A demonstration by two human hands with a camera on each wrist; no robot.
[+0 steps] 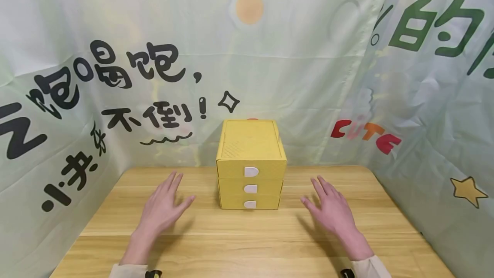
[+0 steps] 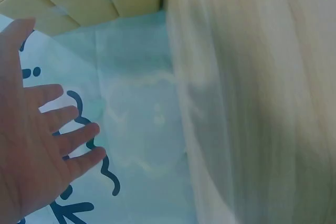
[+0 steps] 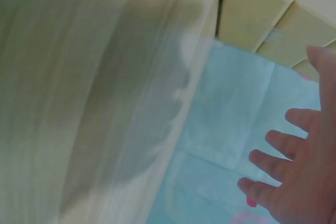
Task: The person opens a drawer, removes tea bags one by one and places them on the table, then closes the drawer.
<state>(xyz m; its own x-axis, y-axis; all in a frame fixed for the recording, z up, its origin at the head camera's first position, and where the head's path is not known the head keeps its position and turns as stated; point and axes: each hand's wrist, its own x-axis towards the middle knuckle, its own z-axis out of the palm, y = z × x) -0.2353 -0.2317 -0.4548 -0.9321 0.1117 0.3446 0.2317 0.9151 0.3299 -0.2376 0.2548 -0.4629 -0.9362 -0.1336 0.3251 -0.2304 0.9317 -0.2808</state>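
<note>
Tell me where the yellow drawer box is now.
In the head view, the yellow drawer box stands near the centre, at the far side of the wooden table, between the left hand and right hand, touching neither.

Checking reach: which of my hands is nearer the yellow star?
Right. Your right hand is left of the star; your left hand farther off, left of the drawer box.

A: sleeves?
B: off-white; left sleeve [image 1: 127,271] and right sleeve [image 1: 371,267] match; cuffs stop short of left hand [image 1: 164,205] and right hand [image 1: 332,209], both bare
A: anything else on?
B: left black piece [image 1: 152,272], right black piece [image 1: 347,273]; each just inside its cuff; frame edge cuts both, type unclear
</note>
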